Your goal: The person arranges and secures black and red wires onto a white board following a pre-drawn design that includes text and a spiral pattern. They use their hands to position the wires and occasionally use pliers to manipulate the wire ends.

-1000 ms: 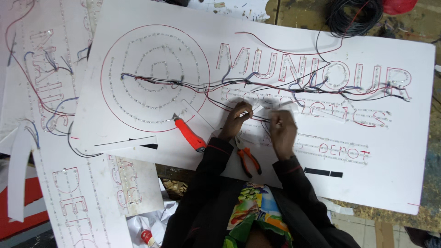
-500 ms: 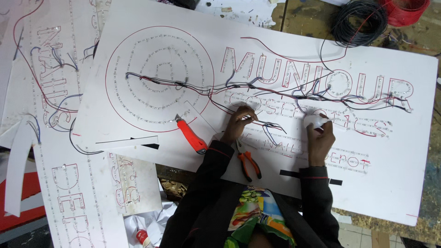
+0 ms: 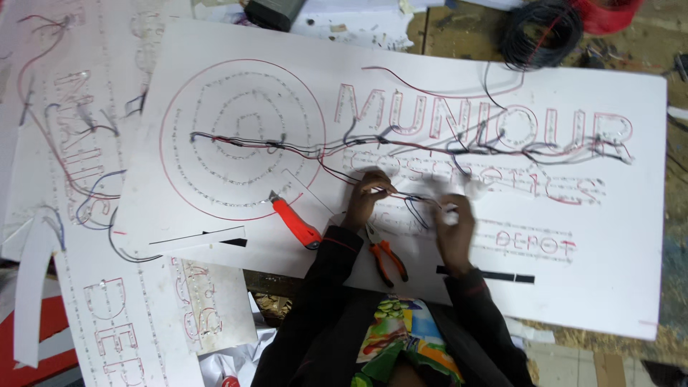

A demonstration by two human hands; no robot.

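Left hand (image 3: pixel 369 195) down on the white sign board (image 3: pixel 401 287), fingers curled and pinched on a thin red-and-black wire (image 3: pixel 410 198) that runs rightward across the board. Right hand (image 3: pixel 455 229) just beside it, blurred, fingers bent around the other end of that wire near a small white wad; cannot tell how firmly closed. Both sleeves dark, rising from the bottom edge over a brightly patterned cloth.

Between the forearms, lying flat on the board: orange-handled pliers (image 3: pixel 388 259), touching neither hand. To the left of the left wrist, an orange utility knife (image 3: pixel 295 222), angled, blade end toward the big red circle (image 3: pixel 188 93) of dotted rings. Near the right wrist, a short black strip (image 3: pixel 487 274) stuck flat.

Above the hands, a bundle of dark and red wiring (image 3: pixel 459 147) strung along rows of outlined letters, from the circle's centre out to the board's right end.

Further out: more white lettered boards (image 3: pixel 107 315) with loose wires at left, overlapped by the main board; a coil of black cable (image 3: pixel 541 32) on the rough bench at top right.
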